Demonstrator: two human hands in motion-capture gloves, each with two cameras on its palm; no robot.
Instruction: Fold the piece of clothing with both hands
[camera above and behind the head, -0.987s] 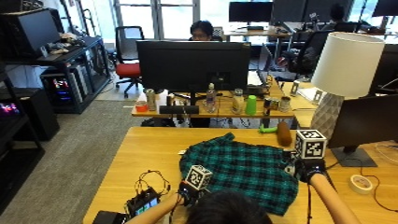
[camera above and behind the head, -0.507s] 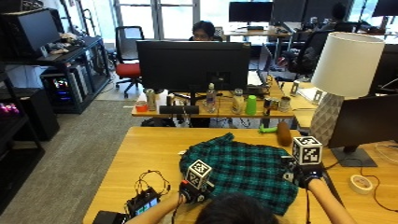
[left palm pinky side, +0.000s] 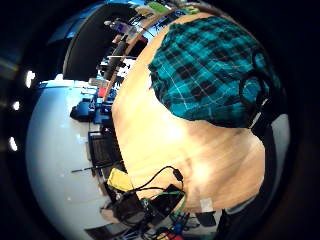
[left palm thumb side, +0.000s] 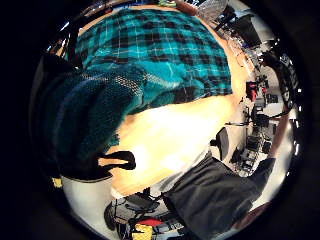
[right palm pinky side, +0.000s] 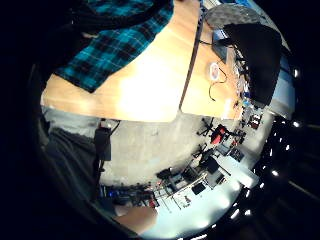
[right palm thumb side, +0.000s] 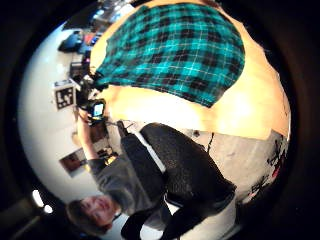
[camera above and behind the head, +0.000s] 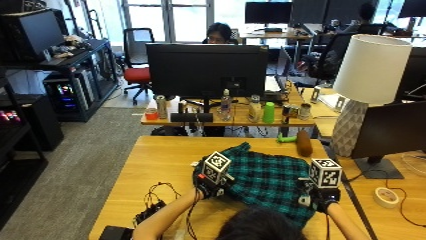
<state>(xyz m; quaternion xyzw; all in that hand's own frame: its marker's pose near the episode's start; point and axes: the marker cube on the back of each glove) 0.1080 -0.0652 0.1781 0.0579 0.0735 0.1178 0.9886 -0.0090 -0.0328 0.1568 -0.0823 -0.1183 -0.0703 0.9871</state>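
One teal plaid shirt (camera above and behind the head: 269, 180) lies on the wooden table (camera above and behind the head: 153, 160) between two hands. Left hand (camera above and behind the head: 210, 186) apparently grips its left edge; the right hand (camera above and behind the head: 321, 196) sits at the right edge, grip not discernible. Beyond the hands: one monitor (camera above and behind the head: 206, 70), one lamp (camera above and behind the head: 365, 85); cables (camera above and behind the head: 156, 197) lie left of the left hand.

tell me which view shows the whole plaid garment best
The right thumb side palm view: nearly all of the plaid garment spreads unblocked on the wooden table. In the outside view the person's head and both hands cover its near edge. The left palm views show large parts; the right little finger side view, one corner.
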